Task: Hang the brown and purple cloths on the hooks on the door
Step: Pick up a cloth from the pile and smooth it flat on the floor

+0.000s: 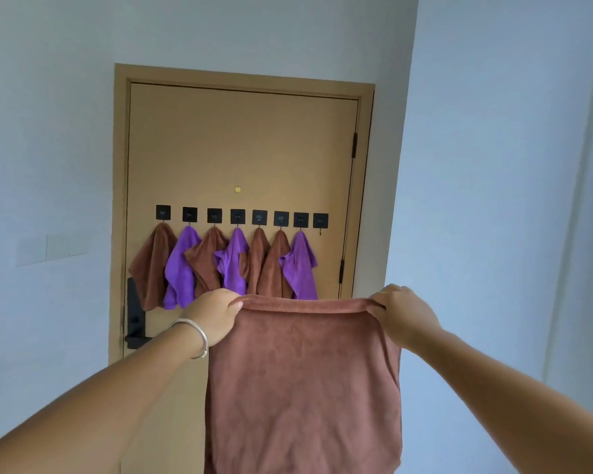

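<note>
Brown cloth (302, 381) held wide before the door (240, 148)!
Left hand (216, 314) and right hand (403, 314) each pinch a top corner; rightmost hook (320, 221) bare (seven carry cloths).

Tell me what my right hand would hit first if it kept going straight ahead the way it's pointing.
Probably the door, near the purple cloth on the second-to-last hook. The right hand, gripping the brown cloth, points up and forward with nothing visibly between, though depth is unclear.
</note>
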Motion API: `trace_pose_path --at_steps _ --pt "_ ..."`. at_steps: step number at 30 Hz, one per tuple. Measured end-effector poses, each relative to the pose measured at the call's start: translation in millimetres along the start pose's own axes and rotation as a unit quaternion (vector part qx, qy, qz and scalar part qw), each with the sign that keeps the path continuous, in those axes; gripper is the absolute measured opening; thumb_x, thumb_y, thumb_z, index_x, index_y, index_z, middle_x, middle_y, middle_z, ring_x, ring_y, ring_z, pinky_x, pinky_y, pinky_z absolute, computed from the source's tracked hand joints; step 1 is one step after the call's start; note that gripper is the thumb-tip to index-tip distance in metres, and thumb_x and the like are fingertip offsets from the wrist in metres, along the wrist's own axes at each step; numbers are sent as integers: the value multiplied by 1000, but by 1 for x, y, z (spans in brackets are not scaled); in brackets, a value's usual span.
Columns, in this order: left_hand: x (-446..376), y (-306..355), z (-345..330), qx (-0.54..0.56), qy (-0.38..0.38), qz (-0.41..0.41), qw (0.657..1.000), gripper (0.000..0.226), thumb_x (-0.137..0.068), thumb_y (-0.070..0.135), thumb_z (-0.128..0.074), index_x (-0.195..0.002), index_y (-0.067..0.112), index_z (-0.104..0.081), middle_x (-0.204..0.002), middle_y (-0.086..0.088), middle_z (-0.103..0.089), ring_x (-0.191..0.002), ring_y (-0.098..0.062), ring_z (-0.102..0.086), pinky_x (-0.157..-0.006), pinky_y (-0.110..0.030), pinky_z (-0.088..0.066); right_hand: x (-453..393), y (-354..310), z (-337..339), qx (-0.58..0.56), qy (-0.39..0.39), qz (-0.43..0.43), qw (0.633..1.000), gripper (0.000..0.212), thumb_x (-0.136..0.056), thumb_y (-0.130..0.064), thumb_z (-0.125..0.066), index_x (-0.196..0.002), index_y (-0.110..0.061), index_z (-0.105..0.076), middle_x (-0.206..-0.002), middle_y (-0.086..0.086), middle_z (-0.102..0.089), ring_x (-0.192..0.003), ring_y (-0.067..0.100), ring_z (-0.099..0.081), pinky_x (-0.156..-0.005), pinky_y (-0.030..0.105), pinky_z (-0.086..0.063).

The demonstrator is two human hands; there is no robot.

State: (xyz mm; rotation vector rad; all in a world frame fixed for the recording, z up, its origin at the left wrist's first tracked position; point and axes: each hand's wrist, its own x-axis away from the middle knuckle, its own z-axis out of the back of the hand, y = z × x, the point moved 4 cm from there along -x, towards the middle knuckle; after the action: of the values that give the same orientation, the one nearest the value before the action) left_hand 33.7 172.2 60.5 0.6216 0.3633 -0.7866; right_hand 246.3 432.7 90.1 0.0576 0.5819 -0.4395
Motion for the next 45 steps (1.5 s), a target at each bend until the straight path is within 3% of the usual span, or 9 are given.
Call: trace_pose_path --at_steps 14,19,24,27,30,33,37,41,45 --pt "-272 -58 -115 -37 102 -19 994 19 -96 23 -48 -97 28 -66 -90 7 -69 -87 -21 -62 -73 -34 -47 -278 47 -132 101 26 -12 994 27 -102 -27 -41 -109 -19 -66 -92 1 -55 -83 24 -58 -63 29 -42" --pt "-345 -61 -155 -78 115 -87 987 21 -93 15 -48 -88 34 -39 -73 10 -56 -62 -17 -54 -57 -33 -43 -371 77 -172 116 29 -28 992 23 -97 -8 -45 -101 -13 -67 -93 7 -64 -82 29 -63 -68 34 -52" --pt "-403 -54 -192 -104 27 -228 968 32 -77 -6 -50 -71 25 -53 -108 14 -61 -77 -14 -57 -60 -23 -38 -431 113 -194 127 37 -21 991 32 -90 -3 -39 -101 -19 -64 -91 6 -64 -80 27 -60 -68 32 -49" --pt "-447 -47 -210 -125 30 -249 960 45 -83 -5 -52 -94 34 -71 -117 13 -56 -90 -14 -56 -68 -23 -37 -456 131 -206 104 18 36 994 27 -83 -3 -38 -95 -25 -48 -80 2 -56 -69 19 -52 -60 32 -46" --pt "-497 -39 -227 -125 12 -221 967 56 -90 1 -47 -127 43 -54 -109 10 -50 -82 -15 -47 -65 -27 -36 -476 141 -216 147 -34 98 984 23 -83 -6 -40 -80 -28 -40 -74 -7 -41 -65 14 -43 -51 22 -25" --pt "-545 -31 -237 -127 20 -201 971 62 -89 4 -37 -138 42 -41 -107 7 -42 -72 -16 -46 -57 -30 -35 -499 147 -219 183 -20 139 973 29 -90 -8 -45 -100 -31 -61 -90 -7 -43 -81 18 -50 -59 19 -25" --pt "-589 -33 -255 -92 43 -173 980 54 -89 27 -40 -141 37 -37 -113 10 -41 -77 -20 -56 -62 -33 -48 -539 150 -226 168 15 94 981 44 -97 -14 -42 -135 -35 -51 -112 2 -54 -97 24 -56 -80 30 -45" --pt "-609 -32 -271 -141 48 -170 974 44 -89 44 -47 -128 24 -48 -107 1 -45 -82 -21 -58 -63 -32 -47 -574 146 -252 128 8 45 991 46 -99 -15 -40 -143 -29 -42 -119 4 -52 -102 25 -54 -79 28 -42" --pt "-611 -9 -298 -226 25 -143 963 23 -92 21 -45 -110 16 -57 -103 -5 -50 -84 -24 -59 -62 -31 -39 -580 142 -303 77 22 -11 997 43 -95 -16 -44 -137 -13 -37 -123 9 -52 -88 20 -53 -72 32 -45"
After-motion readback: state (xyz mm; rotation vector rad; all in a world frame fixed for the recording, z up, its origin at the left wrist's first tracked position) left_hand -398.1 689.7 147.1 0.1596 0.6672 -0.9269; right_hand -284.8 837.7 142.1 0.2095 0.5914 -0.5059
